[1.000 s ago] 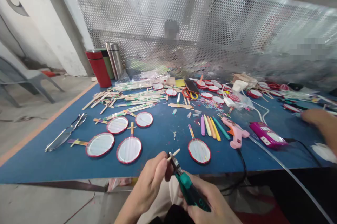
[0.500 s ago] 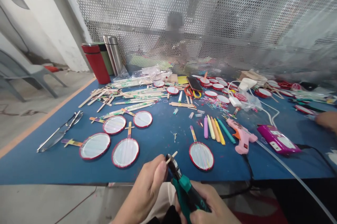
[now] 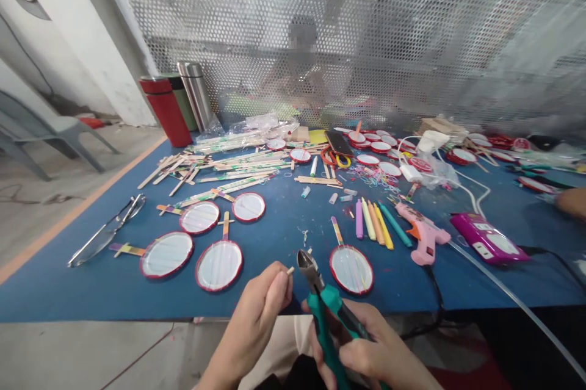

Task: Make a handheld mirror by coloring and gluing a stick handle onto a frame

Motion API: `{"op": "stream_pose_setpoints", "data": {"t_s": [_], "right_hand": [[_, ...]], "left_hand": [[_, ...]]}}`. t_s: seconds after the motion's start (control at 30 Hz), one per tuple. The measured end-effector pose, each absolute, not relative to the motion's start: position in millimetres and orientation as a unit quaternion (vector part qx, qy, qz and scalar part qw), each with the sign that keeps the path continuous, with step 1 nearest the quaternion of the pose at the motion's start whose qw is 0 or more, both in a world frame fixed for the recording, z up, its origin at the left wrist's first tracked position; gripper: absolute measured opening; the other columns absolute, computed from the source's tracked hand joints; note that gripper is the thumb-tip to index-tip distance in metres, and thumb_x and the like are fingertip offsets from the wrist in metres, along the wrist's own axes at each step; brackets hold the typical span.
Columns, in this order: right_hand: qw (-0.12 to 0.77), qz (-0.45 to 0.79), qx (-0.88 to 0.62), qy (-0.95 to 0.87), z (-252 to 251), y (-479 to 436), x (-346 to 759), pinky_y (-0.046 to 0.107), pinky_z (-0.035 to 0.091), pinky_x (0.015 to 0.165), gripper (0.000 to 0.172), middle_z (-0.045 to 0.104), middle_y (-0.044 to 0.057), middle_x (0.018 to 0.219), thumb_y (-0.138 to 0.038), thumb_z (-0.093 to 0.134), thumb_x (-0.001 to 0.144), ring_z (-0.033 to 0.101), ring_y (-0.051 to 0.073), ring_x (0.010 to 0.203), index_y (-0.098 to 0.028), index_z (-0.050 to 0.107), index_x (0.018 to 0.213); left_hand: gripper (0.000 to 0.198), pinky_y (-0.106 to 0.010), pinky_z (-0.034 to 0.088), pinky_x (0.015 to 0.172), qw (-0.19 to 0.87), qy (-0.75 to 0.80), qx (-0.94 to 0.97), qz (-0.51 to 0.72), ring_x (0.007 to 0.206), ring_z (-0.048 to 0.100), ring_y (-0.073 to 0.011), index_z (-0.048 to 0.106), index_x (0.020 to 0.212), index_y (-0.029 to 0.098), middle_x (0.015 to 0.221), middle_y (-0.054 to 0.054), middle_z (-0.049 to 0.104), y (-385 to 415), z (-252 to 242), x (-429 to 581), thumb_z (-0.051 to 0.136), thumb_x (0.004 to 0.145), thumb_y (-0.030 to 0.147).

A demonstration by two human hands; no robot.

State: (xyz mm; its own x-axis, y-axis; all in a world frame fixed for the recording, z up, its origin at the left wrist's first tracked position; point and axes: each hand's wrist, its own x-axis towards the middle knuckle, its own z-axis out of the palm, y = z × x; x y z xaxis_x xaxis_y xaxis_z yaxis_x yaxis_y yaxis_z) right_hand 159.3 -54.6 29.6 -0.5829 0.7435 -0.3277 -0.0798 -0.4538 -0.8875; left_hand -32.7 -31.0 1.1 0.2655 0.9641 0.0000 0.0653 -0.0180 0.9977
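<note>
My left hand (image 3: pixel 262 304) is closed around a thin wooden stick (image 3: pixel 290 270), whose short end pokes out past the thumb and forefinger. Green-and-black diagonal cutters (image 3: pixel 326 307) are gripped in my right hand (image 3: pixel 366 341). Their jaws (image 3: pixel 307 265) point up and away, just right of the stick and apart from it. Beyond the jaws, on the blue table, a small pale bit (image 3: pixel 309 251) is visible. Right of the cutters lies a round white paddle with a red rim and a coloured stick handle (image 3: pixel 351 269). Several similar paddles (image 3: pixel 218 265) lie left of my hands.
Coloured markers (image 3: pixel 376 224), a pink glue gun (image 3: pixel 428 234) and a purple power strip (image 3: pixel 488 240) lie to the right. Glasses (image 3: pixel 107 231) rest at left. Wooden sticks (image 3: pixel 251 164) and flasks (image 3: pixel 165 110) stand behind, before a perforated metal screen (image 3: pixel 366 42). Another person's hand (image 3: pixel 572 202) shows at right.
The cutter jaws have come off the stick and moved slightly right, with the handles spread wider. The stick's protruding end is now shorter, and a small pale bit shows beyond the jaws.
</note>
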Motion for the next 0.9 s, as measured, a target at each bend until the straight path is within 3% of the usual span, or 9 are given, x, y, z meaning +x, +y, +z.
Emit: {"op": "stream_pose_setpoints", "data": {"t_s": [0.17, 0.27, 0.37, 0.43, 0.6, 0.73, 0.83, 0.9], "right_hand": [[0.258, 0.767, -0.362, -0.463, 39, -57, 167, 0.025, 0.042, 0.058, 0.028, 0.062, 0.004, 0.069, -0.029, 0.06, 0.068, 0.055, 0.013, 0.057, -0.012, 0.065, 0.09], [0.27, 0.829, -0.301, -0.386, 36, -60, 163, 0.021, 0.038, 0.055, 0.042, 0.064, 0.005, 0.072, -0.025, 0.059, 0.064, 0.053, 0.011, 0.056, -0.01, 0.063, 0.103], [0.276, 0.876, -0.233, -0.32, 23, -62, 152, 0.018, 0.033, 0.048, 0.047, 0.064, 0.006, 0.068, -0.021, 0.054, 0.059, 0.052, 0.01, 0.053, -0.007, 0.064, 0.103], [0.285, 0.89, -0.201, -0.295, 13, -62, 143, 0.019, 0.035, 0.046, 0.047, 0.064, 0.007, 0.067, -0.022, 0.052, 0.058, 0.053, 0.011, 0.05, -0.006, 0.064, 0.1], [0.271, 0.906, -0.171, -0.276, 13, -57, 136, 0.023, 0.041, 0.053, 0.043, 0.063, 0.005, 0.075, -0.032, 0.054, 0.06, 0.053, 0.01, 0.048, -0.014, 0.063, 0.098], [0.232, 0.889, -0.223, -0.324, 39, -55, 151, 0.031, 0.045, 0.063, 0.057, 0.061, 0.005, 0.079, -0.044, 0.061, 0.054, 0.06, 0.018, 0.065, -0.019, 0.06, 0.105], [0.262, 0.8, -0.32, -0.435, 67, -45, 163, 0.035, 0.047, 0.065, 0.064, 0.062, 0.007, 0.086, -0.049, 0.061, 0.062, 0.062, 0.021, 0.073, -0.019, 0.055, 0.118], [0.268, 0.681, -0.417, -0.539, 86, -27, 168, 0.036, 0.047, 0.069, 0.057, 0.063, 0.007, 0.087, -0.046, 0.056, 0.075, 0.062, 0.021, 0.077, -0.018, 0.052, 0.124]], "left_hand": [[0.035, -0.025, 0.044, 0.069, 0.598, 0.417, 0.413, 0.546, 0.068, 0.055, -0.0141, 0.061, 0.076, 0.018, 0.061, 0.002, 0.052, -26, 0, -30, 0.051, 0.09, 0.048], [0.031, -0.023, 0.044, 0.069, 0.591, 0.439, 0.4, 0.546, 0.079, 0.059, -0.0154, 0.07, 0.089, 0.018, 0.081, -0.004, 0.067, -25, -1, -29, 0.057, 0.086, 0.047], [0.033, -0.026, 0.045, 0.078, 0.596, 0.444, 0.458, 0.488, 0.092, 0.061, -0.0186, 0.072, 0.093, 0.019, 0.097, -0.007, 0.071, -26, -3, -32, 0.053, 0.089, 0.045], [0.034, -0.028, 0.045, 0.082, 0.625, 0.418, 0.462, 0.471, 0.092, 0.061, -0.0193, 0.071, 0.091, 0.019, 0.092, -0.006, 0.071, -25, -6, -34, 0.052, 0.09, 0.047], [0.038, -0.022, 0.044, 0.064, 0.634, 0.399, 0.387, 0.538, 0.061, 0.051, -0.01, 0.056, 0.067, 0.018, 0.061, 0.004, 0.052, -25, -6, -31, 0.059, 0.084, 0.052], [0.041, -0.028, 0.049, 0.078, 0.615, 0.373, 0.362, 0.593, 0.052, 0.041, -0.0067, 0.049, 0.061, 0.019, 0.054, 0.008, 0.046, -25, 3, -25, 0.064, 0.079, 0.053], [0.037, -0.032, 0.048, 0.087, 0.613, 0.381, 0.376, 0.581, 0.055, 0.045, -0.0073, 0.052, 0.065, 0.018, 0.056, 0.007, 0.051, -25, 1, -25, 0.065, 0.079, 0.051], [0.033, -0.03, 0.048, 0.082, 0.6, 0.402, 0.404, 0.561, 0.057, 0.049, -0.009, 0.058, 0.071, 0.018, 0.058, 0.005, 0.055, -25, -4, -27, 0.064, 0.081, 0.049]]}}
